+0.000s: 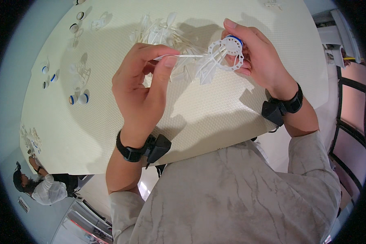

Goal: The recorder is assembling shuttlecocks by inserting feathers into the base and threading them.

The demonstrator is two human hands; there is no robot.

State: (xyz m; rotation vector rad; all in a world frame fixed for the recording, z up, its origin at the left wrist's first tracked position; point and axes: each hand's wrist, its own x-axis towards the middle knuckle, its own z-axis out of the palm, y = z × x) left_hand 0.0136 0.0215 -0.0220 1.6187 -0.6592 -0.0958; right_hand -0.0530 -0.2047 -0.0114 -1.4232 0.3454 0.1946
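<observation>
My left hand (140, 83) pinches a thin white plastic stick (193, 55) between thumb and forefinger. The stick lies nearly level, and its right end reaches the edge of a white ring with holes (211, 53); whether it is fitted into a hole I cannot tell. My right hand (264, 57) holds a round white disc with holes (232, 47) and a blue rim, from which thin white rods run to the ring. Under and beyond my hands lies a loose pile of white plastic sticks and flat leaf-like pieces (160, 32).
On the left of the cream textured table (97, 138) stand several small round caps (83, 99), some blue-rimmed, and a white frame-like piece (83, 73). Another white piece (273, 5) lies at the far right. A person (46, 189) works at the table's left end, beside more white parts (32, 140).
</observation>
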